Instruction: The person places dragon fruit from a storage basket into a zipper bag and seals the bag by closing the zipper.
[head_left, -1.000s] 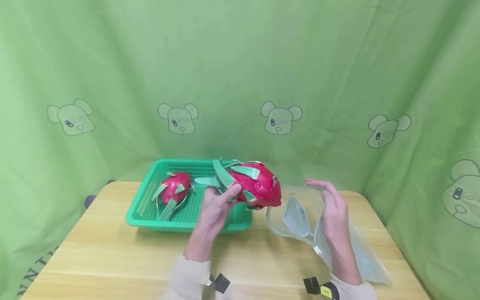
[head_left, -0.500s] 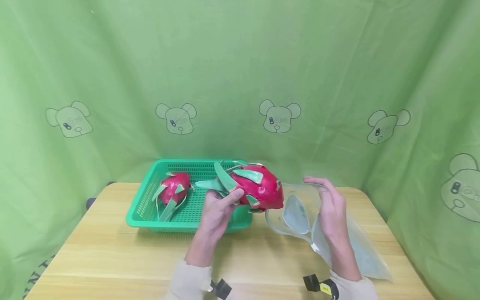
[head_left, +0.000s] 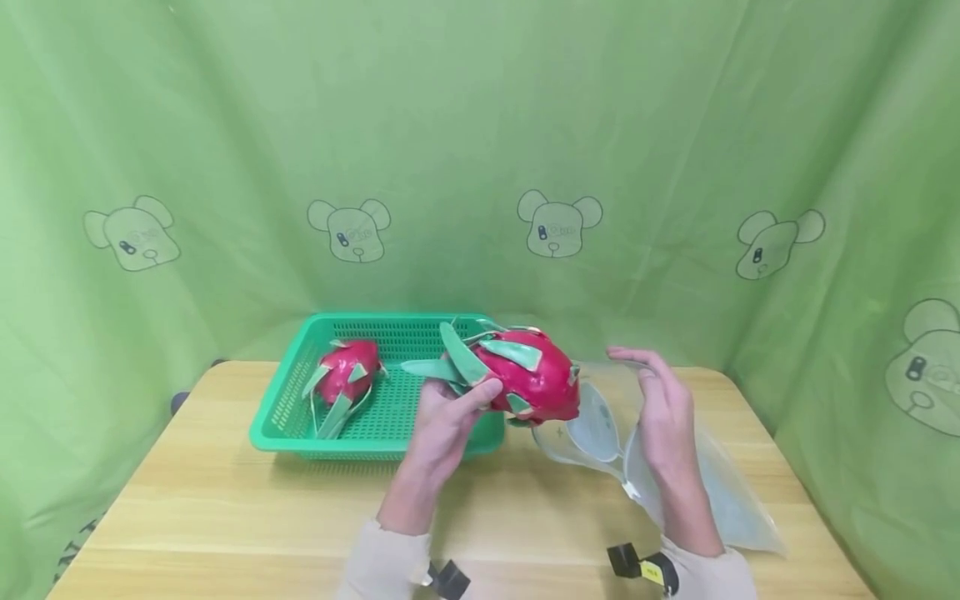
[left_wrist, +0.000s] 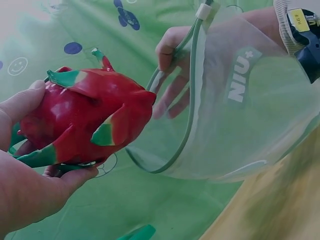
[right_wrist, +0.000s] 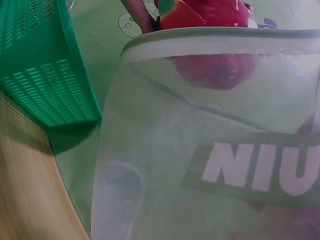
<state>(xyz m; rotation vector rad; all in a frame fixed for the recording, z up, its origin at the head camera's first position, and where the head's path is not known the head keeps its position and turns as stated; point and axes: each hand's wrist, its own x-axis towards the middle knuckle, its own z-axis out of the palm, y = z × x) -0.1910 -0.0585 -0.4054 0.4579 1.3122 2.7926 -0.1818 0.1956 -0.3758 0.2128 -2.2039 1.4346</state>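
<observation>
My left hand [head_left: 442,429] holds a red dragon fruit [head_left: 540,387] by its leafy end, thumb on the near side. Long green leaves stick out to the left, over the basket's right part. The fruit's blunt end points at the mouth of a clear zipper bag [left_wrist: 235,115] marked "NIU". My right hand [head_left: 663,421] holds this bag at its rim, with the mouth spread towards the fruit. Seen from the left wrist, the fruit's tip is right at the opening. Through the plastic in the right wrist view, the held dragon fruit [right_wrist: 215,72] shows behind the rim.
A green perforated basket [head_left: 337,450] stands at the back left of the wooden table [head_left: 247,517]. In its left part lies another dragon fruit [head_left: 351,371]. Green printed cloth [head_left: 450,125] hangs behind and on both sides.
The left hand has carried the dragon fruit slightly right, closer to the bag's mouth. The right hand and the bag have hardly moved.
</observation>
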